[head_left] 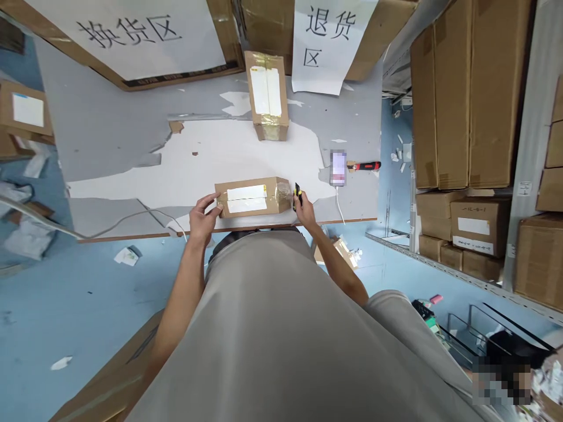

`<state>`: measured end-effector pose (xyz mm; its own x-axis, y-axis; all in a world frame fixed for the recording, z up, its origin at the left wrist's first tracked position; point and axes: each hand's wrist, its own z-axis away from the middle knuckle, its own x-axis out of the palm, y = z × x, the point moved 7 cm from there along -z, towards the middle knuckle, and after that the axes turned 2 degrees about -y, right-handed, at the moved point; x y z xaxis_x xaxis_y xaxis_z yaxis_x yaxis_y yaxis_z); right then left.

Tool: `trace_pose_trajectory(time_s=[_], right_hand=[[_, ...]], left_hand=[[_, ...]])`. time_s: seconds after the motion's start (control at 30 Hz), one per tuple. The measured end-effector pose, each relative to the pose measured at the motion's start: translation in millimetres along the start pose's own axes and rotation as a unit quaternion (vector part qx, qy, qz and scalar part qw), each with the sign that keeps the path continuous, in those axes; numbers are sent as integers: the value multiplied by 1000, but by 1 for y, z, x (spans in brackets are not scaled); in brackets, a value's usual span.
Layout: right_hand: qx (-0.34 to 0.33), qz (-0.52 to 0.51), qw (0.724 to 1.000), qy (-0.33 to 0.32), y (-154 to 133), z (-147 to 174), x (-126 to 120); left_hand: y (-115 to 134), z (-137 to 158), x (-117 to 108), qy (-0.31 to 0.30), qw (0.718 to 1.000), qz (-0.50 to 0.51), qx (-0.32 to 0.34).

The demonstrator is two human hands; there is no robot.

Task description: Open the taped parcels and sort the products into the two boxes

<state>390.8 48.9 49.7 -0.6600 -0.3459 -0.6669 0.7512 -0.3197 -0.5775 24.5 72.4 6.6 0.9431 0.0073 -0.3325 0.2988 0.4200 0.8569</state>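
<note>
While hands (204, 220) (305, 211) hold a box (251, 198) and cutter (298, 191), signs (145, 41) (328, 47) read 换货区 and 退货区.

Floor (88, 316) blue, pale scraps (61, 363) scattered on the left side. Surface (109, 135) grey, with a broad, ragged-edged white patch across its middle; thin brown edge along the near side. To the right, a grey metal shelf (530, 146) with perforated framing, packed with brown cartons (453, 105), some tall, some small and stacked. A strip of floor shows between surface and shelf. Light bright and fairly even over the surface.
</note>
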Motion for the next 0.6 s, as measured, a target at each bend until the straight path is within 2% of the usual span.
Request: trace_pose_trajectory(time_s=[0.13,0.23,0.3,0.43,0.53,0.6], right_hand=[[8,-89,996,16,-21,-3,10],[-18,-81,996,29,-42,2,0],[-35,-47,997,47,-58,10,-16],[-47,67,995,57,-90,28,-42],[-17,160,987,28,-104,34,-40],[3,194,981,23,-109,35,-35]], left_hand=[[-12,-3,-15,13,1000,13,-20],[-17,-9,-17,19,999,17,-20],[-17,-14,-5,0,1000,21,-16],[-13,-27,43,-78,996,12,-33],[-7,-32,68,-136,990,-23,-42],[1,-33,68,-153,988,-21,-21]])
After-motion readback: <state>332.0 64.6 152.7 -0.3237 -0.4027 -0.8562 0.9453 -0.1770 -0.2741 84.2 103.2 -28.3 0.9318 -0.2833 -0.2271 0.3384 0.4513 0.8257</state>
